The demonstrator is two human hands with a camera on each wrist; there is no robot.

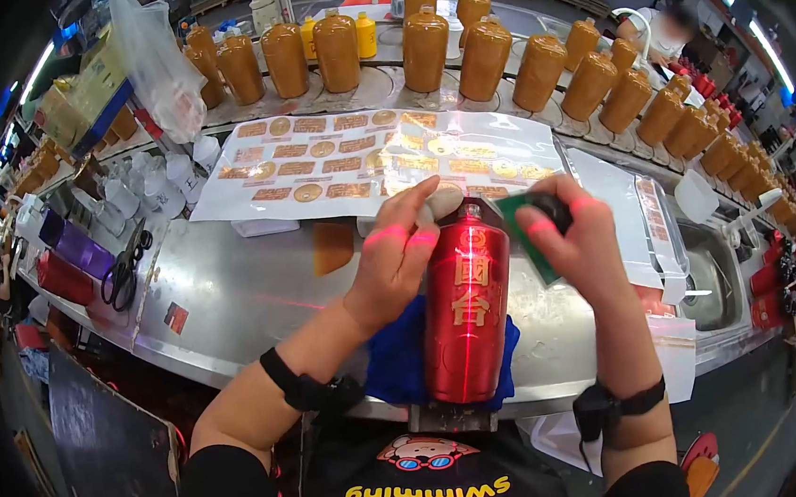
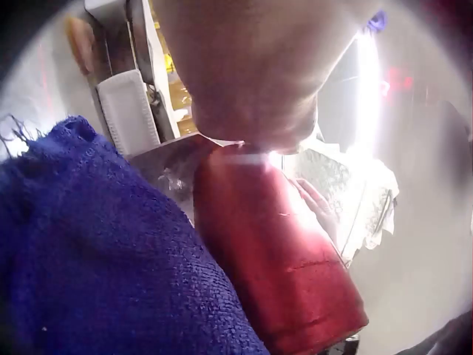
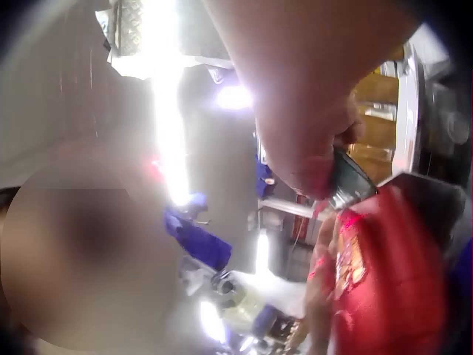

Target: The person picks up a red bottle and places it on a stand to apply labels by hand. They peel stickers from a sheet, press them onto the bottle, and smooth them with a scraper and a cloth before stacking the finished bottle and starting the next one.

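Observation:
A shiny red bottle point(image 1: 468, 309) with raised gold characters lies tilted toward me on a blue cloth point(image 1: 398, 357), its neck pointing away. My left hand point(image 1: 399, 258) is beside the bottle's upper left side, fingers mostly straight and pointing at the neck; the bottle hides part of it in the left wrist view. With my right hand point(image 1: 579, 237) I grip a green flat scraper point(image 1: 521, 228) by its black rounded handle, its blade close to the right of the neck. The right wrist view shows the scraper point(image 3: 352, 181) near the bottle's edge. Red laser lines cross bottle and hands.
Beyond the hands lies a sheet of gold stickers point(image 1: 315, 161). Several brown bottles point(image 1: 338, 55) line the conveyor behind it. Scissors point(image 1: 124, 272) and white squeeze bottles point(image 1: 164, 191) are at the left, a sink point(image 1: 710, 268) at the right. Another person point(image 1: 658, 32) is at the back right.

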